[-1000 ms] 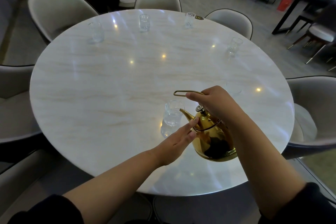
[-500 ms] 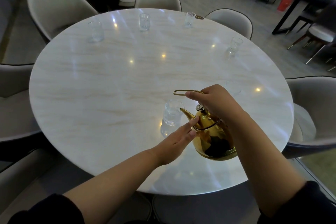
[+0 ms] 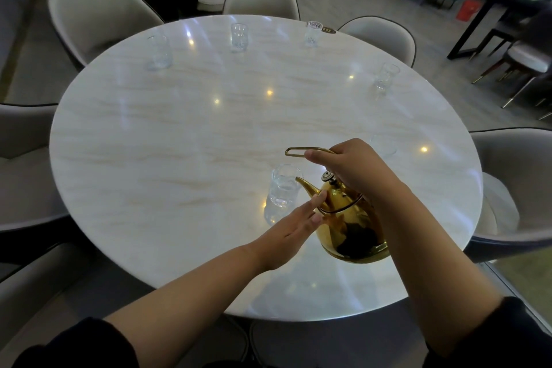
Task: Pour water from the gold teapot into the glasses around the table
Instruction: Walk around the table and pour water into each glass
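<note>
A: Count?
B: One gold teapot [image 3: 331, 233], six glasses, one round table [image 3: 179, 143].
A: Glass positions?
B: Glass 1 [image 3: 283, 188] near edge, spout tip at its rim. Glass 2 [image 3: 159, 52], glass 3 [image 3: 239, 37], glass 4 [image 3: 313, 33] and glass 5 [image 3: 385, 78] spaced along the far side. Glass 6 [image 3: 383, 145] half hidden behind the right hand [image 3: 352, 167].
A: Hands?
B: Two. Right hand curled round the wire handle, teapot lifted and tipped toward glass 1. Left hand [image 3: 286, 233] flat, fingers straight, tips touching the teapot's side.
A: Stream?
B: Can't tell.
</note>
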Motion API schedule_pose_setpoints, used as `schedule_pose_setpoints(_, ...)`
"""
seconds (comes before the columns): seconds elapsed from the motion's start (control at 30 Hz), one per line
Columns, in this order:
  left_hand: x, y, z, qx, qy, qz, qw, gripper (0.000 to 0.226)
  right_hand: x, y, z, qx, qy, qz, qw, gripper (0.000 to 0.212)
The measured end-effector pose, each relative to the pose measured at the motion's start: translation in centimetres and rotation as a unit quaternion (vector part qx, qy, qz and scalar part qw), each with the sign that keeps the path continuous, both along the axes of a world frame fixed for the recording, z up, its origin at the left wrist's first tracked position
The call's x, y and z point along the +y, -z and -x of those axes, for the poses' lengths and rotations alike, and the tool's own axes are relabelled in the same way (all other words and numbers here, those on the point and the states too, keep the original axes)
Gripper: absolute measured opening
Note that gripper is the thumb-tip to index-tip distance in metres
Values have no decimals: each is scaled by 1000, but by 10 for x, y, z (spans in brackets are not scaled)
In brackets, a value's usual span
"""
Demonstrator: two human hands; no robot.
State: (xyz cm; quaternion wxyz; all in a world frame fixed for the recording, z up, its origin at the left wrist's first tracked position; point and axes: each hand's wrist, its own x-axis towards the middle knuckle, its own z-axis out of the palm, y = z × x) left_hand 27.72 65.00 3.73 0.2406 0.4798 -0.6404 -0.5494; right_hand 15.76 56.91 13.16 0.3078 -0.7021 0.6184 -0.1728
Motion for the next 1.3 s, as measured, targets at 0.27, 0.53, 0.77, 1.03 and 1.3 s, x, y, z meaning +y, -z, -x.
schedule_pose_setpoints(0.27, -1, 3, 1, 10, 5, 1, 1000, 61, 0, 3, 5, -7, 11, -2, 1000, 51)
schedule_pose_setpoints(0.53, -2, 15, 1, -31, 23, 23, 999, 60, 10, 16, 21, -57, 38, 19, 997, 48)
schedule_pose_setpoints(0.77, 0, 14, 7, -104, 22, 60, 992, 55, 27, 38, 40, -198, 118, 25, 973, 53)
schedule_pose_setpoints(1.03, 7, 21, 19, -148, 5, 91, 985, 55, 52, 58, 59, -343, 178, 19, 922, 50)
schedule_pose_setpoints(1.3, 25, 19, 54, -147, 12, 112, 983, 56, 78, 54, 95, -362, 189, 30, 912, 49)
